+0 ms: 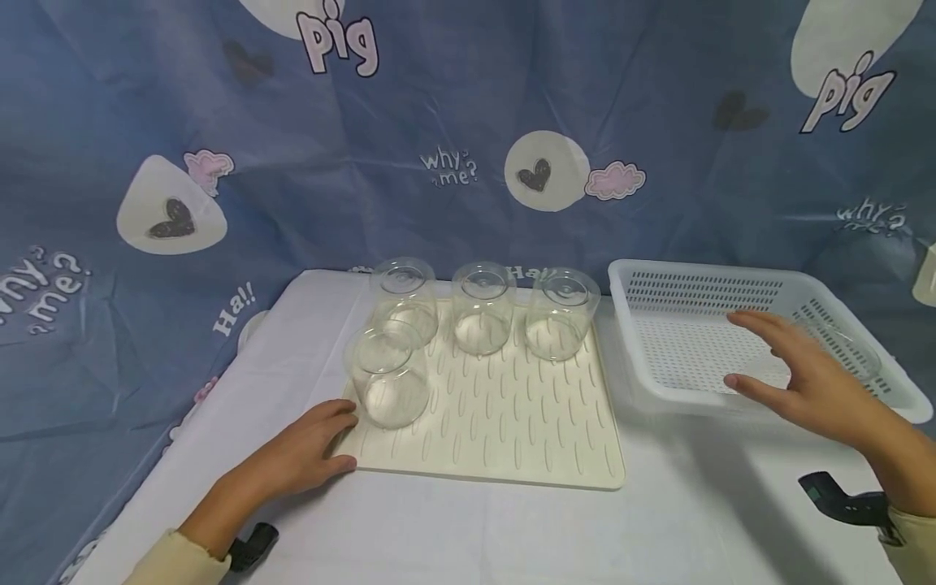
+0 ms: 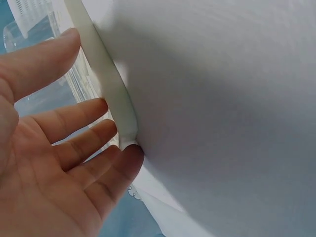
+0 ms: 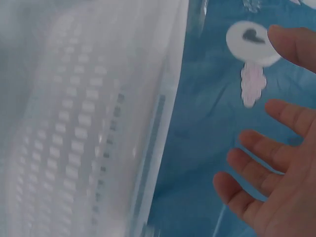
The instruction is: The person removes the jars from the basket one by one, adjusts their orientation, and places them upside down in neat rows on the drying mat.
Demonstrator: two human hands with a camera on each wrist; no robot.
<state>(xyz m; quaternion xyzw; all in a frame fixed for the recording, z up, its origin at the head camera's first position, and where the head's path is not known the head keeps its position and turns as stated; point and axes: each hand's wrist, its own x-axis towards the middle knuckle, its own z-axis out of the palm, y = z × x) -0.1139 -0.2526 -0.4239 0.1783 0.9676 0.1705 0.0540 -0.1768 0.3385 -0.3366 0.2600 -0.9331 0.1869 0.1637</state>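
Several clear cups stand upside down on a cream drying mat [image 1: 504, 439]. One cup [image 1: 387, 378] is at the mat's front left, close to my left hand [image 1: 310, 451]. Behind it are a back-left cup [image 1: 405, 296], a middle cup [image 1: 483, 309] and a right cup [image 1: 561, 313]. My left fingertips rest at the mat's left front corner, fingers loosely spread, as the left wrist view shows. Over the front of a white basket [image 1: 632, 357], my right hand [image 1: 812, 382] hovers with fingers apart and nothing in them. A clear cup [image 1: 859, 353] lies inside the basket's right end.
The white-covered table [image 1: 453, 528] carries the mat on the left and the basket on the right, with a narrow gap between. A blue printed cloth [image 1: 409, 203] hangs right behind them and runs down the left side.
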